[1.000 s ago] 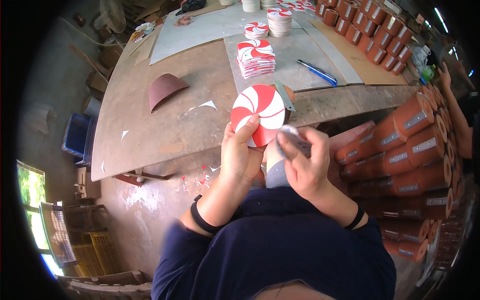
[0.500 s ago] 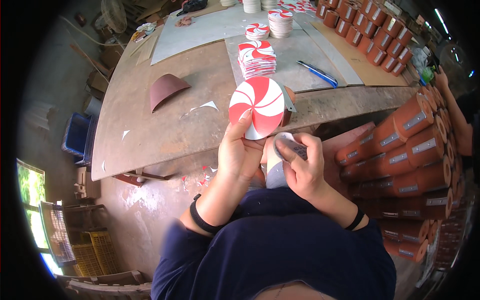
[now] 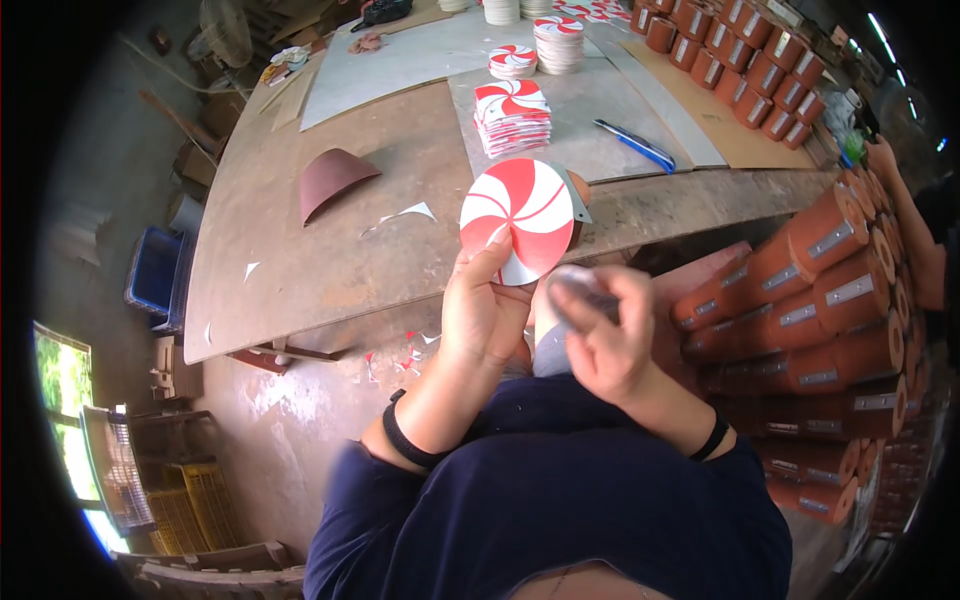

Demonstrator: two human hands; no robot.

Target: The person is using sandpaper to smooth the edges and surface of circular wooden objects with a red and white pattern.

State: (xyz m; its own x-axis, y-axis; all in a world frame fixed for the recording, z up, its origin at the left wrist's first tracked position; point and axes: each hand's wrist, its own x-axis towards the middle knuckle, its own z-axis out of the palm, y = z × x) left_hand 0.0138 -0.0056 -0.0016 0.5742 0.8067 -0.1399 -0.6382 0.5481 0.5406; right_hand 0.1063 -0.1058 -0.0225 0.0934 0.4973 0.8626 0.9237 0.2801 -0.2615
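My left hand (image 3: 478, 315) grips a round red-and-white swirl disc (image 3: 520, 195) by its lower edge, thumb on its face and the other fingers behind. Just right of it, my right hand (image 3: 618, 335) is closed, smeared by motion, on a grey rounded piece (image 3: 578, 284) that looks like sandpaper. The two hands are apart, above my lap at the table's near edge. Behind the disc a grey metal plate (image 3: 580, 200) with a small hole partly shows. Beyond it stands a stack of swirl-printed sheets (image 3: 512, 118).
On the table (image 3: 400, 130) lie a blue utility knife (image 3: 640, 150), a brown curved piece (image 3: 338, 182) and white scraps (image 3: 412, 212). Round disc stacks (image 3: 558, 50) stand farther back. Brown cylinders (image 3: 830, 285) are piled at right, beside another person's arm (image 3: 905, 215).
The swirl disc has shifted slightly right and down in my left hand. My right hand has moved a little and is now blurred, still with the grey piece.
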